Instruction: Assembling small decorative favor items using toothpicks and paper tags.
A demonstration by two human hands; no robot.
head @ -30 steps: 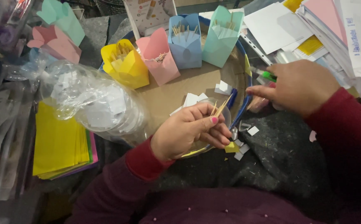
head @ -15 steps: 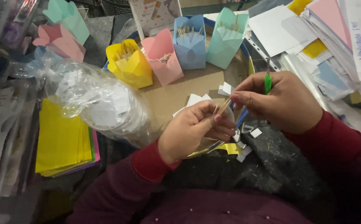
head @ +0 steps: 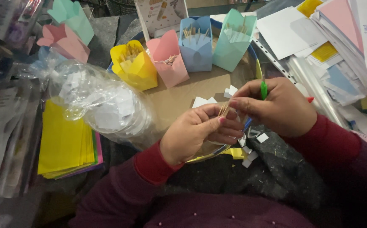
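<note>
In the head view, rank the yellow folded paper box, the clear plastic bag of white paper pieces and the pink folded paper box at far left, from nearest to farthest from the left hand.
From the left hand:
1. Clear plastic bag of white paper pieces, just to its left.
2. Yellow folded paper box, up and left, on the brown cardboard tray.
3. Pink folded paper box at far left, beyond the bag.
</note>
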